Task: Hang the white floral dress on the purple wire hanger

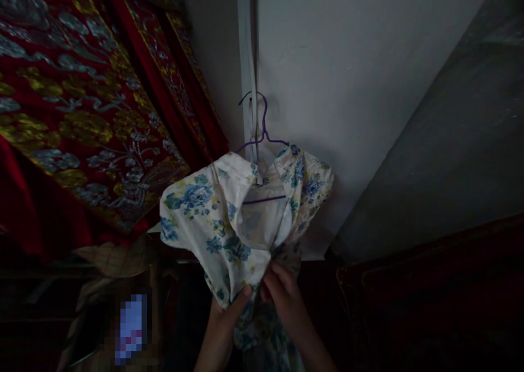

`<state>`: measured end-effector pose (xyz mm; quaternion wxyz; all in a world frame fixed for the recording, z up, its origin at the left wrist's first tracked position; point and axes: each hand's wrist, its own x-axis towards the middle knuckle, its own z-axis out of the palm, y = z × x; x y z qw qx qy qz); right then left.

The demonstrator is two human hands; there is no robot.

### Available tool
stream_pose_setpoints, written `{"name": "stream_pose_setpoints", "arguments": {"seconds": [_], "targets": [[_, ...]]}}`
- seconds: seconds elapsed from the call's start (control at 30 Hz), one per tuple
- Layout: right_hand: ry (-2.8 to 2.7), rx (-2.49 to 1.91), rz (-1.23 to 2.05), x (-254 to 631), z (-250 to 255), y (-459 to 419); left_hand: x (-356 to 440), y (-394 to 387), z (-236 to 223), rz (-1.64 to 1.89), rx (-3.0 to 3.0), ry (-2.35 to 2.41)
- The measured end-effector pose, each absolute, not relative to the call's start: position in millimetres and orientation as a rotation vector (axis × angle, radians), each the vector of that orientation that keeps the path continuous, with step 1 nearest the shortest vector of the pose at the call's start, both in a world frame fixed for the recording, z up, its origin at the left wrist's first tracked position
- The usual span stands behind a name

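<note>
A white blouse with blue and yellow-green flowers (196, 197) hangs on a thin purple hanger (265, 126) against the wall. Its neckline gapes, and the hanger's crossbar shows inside. My left hand (231, 312) grips the front of the blouse low on the left side, thumb on top of the cloth and the other fingers hidden behind it. Close beside it, my right hand (282, 290) pinches the front edge just below the neckline. The fabric below the hands falls into shadow.
Red cloth embroidered in gold and silver (85, 120) hangs at the left. A pale cord (252, 44) runs down the white wall (347, 77) behind the hanger. At lower left is a box-like object (153, 328) beside a pixelated patch. Dark red furniture or cloth (442, 290) stands lower right.
</note>
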<state>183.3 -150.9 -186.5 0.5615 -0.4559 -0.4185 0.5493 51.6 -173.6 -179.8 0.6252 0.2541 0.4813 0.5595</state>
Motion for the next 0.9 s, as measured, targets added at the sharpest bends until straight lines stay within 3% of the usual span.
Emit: {"name": "stream_pose_setpoints", "arguments": {"seconds": [0.13, 0.4, 0.47, 0.63, 0.7, 0.8, 0.9], "targets": [[-0.971, -1.047, 1.361, 180, -178, -139, 50, -175, -180, 1.395, 0.452, 1.144], [-0.868, -1.064, 1.353, 173, -180, -155, 51, -180, -180, 1.281, 0.419, 1.071], [-0.877, -1.069, 1.307, 177, -179, -155, 49, -175, -184, 1.414, 0.494, 1.204], [-0.943, -1.137, 1.239, 191, -185, -150, 37, -161, -203, 2.130, 1.015, 1.756], [-1.000, -1.159, 1.254, 193, -187, -150, 43, -159, -209, 1.966, 1.367, 1.671], [-1.108, -1.137, 1.331, 190, -186, -154, 64, -156, -211, 1.436, 1.643, 1.315], [-1.173, -1.142, 1.413, 191, -186, -159, 80, -150, -209, 1.336, 1.651, 1.196]]}}
